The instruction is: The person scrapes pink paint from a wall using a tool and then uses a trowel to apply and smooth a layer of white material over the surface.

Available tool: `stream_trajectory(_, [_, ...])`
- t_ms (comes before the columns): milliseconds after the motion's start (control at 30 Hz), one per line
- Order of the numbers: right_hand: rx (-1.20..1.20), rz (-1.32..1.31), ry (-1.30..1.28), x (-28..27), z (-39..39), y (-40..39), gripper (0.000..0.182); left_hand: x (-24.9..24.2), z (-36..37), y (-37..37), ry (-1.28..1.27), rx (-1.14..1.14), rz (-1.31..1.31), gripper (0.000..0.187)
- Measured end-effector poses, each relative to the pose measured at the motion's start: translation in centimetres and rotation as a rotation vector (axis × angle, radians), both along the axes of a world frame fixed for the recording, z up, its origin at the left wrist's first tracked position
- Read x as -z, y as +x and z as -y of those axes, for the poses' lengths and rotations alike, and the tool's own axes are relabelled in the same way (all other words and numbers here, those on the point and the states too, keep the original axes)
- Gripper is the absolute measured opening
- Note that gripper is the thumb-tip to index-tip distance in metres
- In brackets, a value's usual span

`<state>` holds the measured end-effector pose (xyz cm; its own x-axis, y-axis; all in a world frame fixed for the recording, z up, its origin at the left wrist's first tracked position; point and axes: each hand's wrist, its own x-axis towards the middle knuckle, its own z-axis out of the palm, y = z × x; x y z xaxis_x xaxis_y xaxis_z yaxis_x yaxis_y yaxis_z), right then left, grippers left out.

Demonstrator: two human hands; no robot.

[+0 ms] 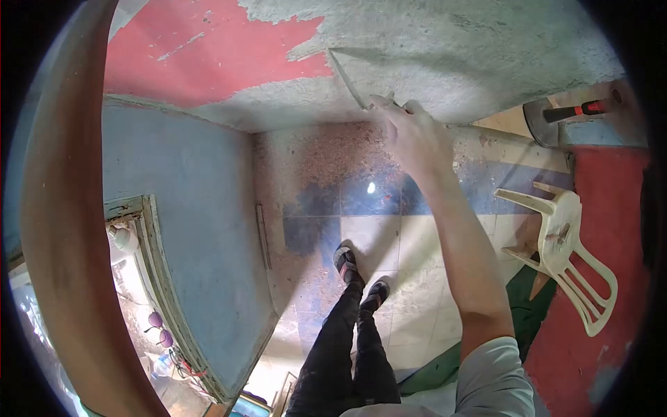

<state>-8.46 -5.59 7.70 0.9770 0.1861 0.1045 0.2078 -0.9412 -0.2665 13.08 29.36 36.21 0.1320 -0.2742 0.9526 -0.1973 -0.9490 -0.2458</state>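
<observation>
Head view: right hand was closed around a scraper, blade angled up and left, tip at the ragged right edge of the red paint. Bare grey wall lay right of that edge. Left arm was raised along the left side; its hand was out of frame, grip can't tell. Paint debris lay scattered over the tiled floor below the scraper. White plastic chair was at right, below a tool with a red-and-black handle. Purple sunglasses were at lower left, beside the window frame.
</observation>
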Motion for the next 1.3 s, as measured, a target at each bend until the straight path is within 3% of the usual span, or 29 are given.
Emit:
stream_trajectory(33, [-0.013, -0.008, 0.005, -0.7, 0.6, 0.3, 0.034, -0.6, -0.5, 0.0, 0.019, -0.005, -0.09, 0.052])
stream_trajectory(133, [-0.031, -0.049, -0.04, -2.0, 1.2, 1.0, 0.033, 2.3, 0.8, 2.6, 0.178, -0.125, 0.454, 0.053])
stream_trajectory(367, [-0.045, -0.094, -0.028, -3.2, 1.7, 1.5, 0.033, 7.2, 3.4, -0.7, -0.094, -0.084, 0.153, 0.056])
stream_trajectory(567, [-0.117, -0.18, -0.091, -0.3, -2.3, 3.5, 0.03, 6.9, 1.6, 1.2, 0.029, -0.037, 0.327, 0.056])
stream_trajectory(667, [-0.037, -0.208, -0.023, -3.3, -1.0, 1.6, 0.028, 6.9, 1.8, 0.8, 0.042, -0.042, 0.321, 0.056])
stream_trajectory(767, [0.057, -0.275, 0.098, 0.0, -2.3, 3.1, 0.028, 6.9, 2.3, 0.3, 0.042, -0.026, 0.306, 0.057])
stream_trajectory(867, [-0.162, -0.096, -0.076, 0.8, -3.8, 3.9, 0.028, 7.0, 2.5, 0.0, 0.046, -0.069, 0.28, 0.058])
stream_trajectory(1000, [-0.021, -0.03, -0.04, -2.1, -0.9, 1.6, 0.028, 6.9, 2.7, -0.2, 0.052, -0.055, 0.277, 0.059])
stream_trajectory(1133, [-0.09, -0.054, -0.053, 0.2, -3.1, 3.1, 0.028, 6.7, 2.0, 0.6, 0.065, -0.079, 0.318, 0.059])
stream_trajectory(1300, [-0.078, -0.097, -0.018, -2.4, -1.9, 2.0, 0.033, 6.8, 2.6, -0.4, 0.045, -0.047, 0.255, 0.059])
